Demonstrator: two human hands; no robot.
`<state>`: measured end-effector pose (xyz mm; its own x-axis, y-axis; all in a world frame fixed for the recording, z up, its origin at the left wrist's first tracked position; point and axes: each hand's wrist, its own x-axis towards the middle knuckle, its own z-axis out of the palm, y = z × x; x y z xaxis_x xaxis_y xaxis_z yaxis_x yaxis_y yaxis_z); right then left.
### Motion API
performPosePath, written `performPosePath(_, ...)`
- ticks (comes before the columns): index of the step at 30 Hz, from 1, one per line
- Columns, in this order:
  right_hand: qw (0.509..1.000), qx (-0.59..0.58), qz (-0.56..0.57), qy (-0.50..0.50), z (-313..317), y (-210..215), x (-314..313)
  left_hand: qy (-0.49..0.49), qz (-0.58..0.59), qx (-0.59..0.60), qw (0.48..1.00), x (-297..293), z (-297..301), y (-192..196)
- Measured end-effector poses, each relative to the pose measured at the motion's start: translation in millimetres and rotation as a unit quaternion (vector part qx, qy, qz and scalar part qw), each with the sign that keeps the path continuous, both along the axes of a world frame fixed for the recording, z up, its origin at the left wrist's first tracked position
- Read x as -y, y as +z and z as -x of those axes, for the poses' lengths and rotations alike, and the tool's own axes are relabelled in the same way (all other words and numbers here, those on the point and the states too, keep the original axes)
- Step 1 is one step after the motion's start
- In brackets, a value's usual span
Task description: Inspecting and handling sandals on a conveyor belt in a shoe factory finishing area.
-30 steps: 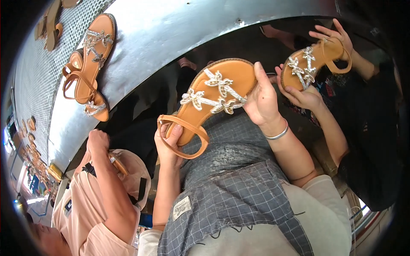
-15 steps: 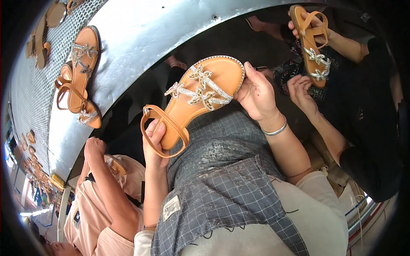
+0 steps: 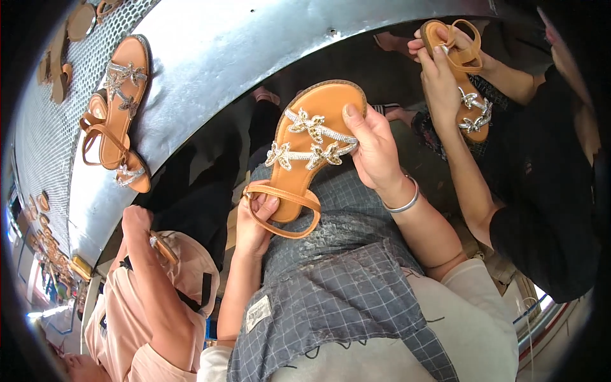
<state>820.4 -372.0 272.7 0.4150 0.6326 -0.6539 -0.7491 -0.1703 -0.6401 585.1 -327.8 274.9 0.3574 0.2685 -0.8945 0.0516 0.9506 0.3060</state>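
Note:
A tan sandal (image 3: 298, 175) with sparkling starfish-shaped ornaments on its straps is held up in front of my lap, toe pointing away. My left hand (image 3: 256, 223) grips its heel end, thumb on the insole inside the looped ankle strap. At the toe end, my right hand (image 3: 377, 149) holds the sole's right edge, thumb lying on the insole near the front strap. The fingers of both hands are partly hidden beneath the sandal.
Two similar sandals (image 3: 118, 114) lie on the metal table (image 3: 191, 57) at left. On my right, a co-worker's hands (image 3: 439, 83) hold another tan sandal (image 3: 472, 118); at lower left, a person in pink (image 3: 153, 305) sits with a sandal too. More sandals line the perforated belt (image 3: 48, 146).
The sandal in my hands has turned more upright and shifted right at its heel. My right thumb has moved onto the insole. The co-worker's hand at right has risen to their sandal's heel.

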Motion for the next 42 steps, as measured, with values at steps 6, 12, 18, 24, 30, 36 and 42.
performPosePath(6,1.000,0.022,0.011,0.009,3,-16,-5,-0.020,0.024,-0.037,0.999,-22,0,-13)
performPosePath(12,0.997,-0.032,0.064,0.034,-3,-54,-21,-0.006,0.068,0.098,0.993,-69,-32,-42)
performPosePath(18,0.984,-0.100,0.055,0.134,-2,-63,-34,-0.153,0.048,0.144,0.977,-47,-52,-37)
performPosePath(24,0.988,-0.066,0.059,0.123,-1,-61,-46,-0.123,-0.012,0.032,0.992,-32,-64,-40)
performPosePath(30,0.990,-0.024,0.083,0.114,4,-58,-52,-0.077,-0.027,0.023,0.996,-16,-68,-39)
performPosePath(36,0.980,0.012,0.128,0.152,0,-57,-58,-0.106,-0.110,-0.016,0.988,-12,-76,-30)
performPosePath(42,0.989,-0.005,0.085,0.119,0,-63,-51,-0.183,-0.147,-0.032,0.971,-22,-69,-43)
